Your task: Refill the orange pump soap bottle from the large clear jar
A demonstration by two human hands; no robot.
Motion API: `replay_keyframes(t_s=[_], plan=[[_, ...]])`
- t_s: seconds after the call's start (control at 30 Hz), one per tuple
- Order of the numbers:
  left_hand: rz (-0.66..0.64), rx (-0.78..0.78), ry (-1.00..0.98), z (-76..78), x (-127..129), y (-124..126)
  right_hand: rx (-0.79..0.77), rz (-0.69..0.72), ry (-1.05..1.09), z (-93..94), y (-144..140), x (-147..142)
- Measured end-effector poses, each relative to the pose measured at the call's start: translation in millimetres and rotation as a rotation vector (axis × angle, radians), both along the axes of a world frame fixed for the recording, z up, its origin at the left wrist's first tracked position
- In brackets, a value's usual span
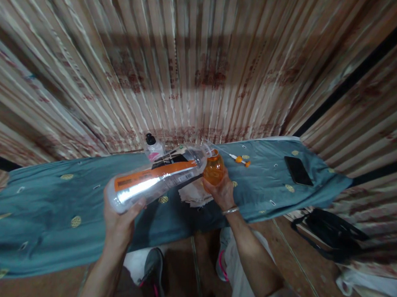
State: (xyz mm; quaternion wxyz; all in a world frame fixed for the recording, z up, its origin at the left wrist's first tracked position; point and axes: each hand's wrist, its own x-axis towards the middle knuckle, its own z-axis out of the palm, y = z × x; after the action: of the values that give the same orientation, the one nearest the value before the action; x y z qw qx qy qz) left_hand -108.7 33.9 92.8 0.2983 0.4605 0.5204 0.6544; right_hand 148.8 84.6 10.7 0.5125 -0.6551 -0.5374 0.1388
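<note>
My left hand [123,215] is closed round the base of a large clear plastic bottle [160,179] with an orange label. The bottle is tilted, its neck pointing right and up. Its mouth meets the top of a small rounded orange container [214,169], which my right hand [223,189] grips from below and the right side. Whether liquid passes between them I cannot tell. Below the bottle's neck, a crumpled pale cloth or tissue [194,195] lies on the table. Just right of the orange container is a syringe-like item [240,160] with orange parts.
A teal patterned cloth covers the long table [66,199]. Behind the big bottle stands a small clear bottle with a black cap [154,148]. A black phone [298,170] lies on the right. Pleated curtains [195,77] rise behind; a black bag [330,233] sits lower right.
</note>
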Motion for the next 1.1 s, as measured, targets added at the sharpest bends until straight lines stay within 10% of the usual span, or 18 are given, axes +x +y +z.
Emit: replay_keyframes(t_s=[1.1], plan=[[0.016,0.007,-0.117,-16.2,-1.2,-6.9,0.015,-0.028,-0.138,-2.4,-0.9,-1.5]])
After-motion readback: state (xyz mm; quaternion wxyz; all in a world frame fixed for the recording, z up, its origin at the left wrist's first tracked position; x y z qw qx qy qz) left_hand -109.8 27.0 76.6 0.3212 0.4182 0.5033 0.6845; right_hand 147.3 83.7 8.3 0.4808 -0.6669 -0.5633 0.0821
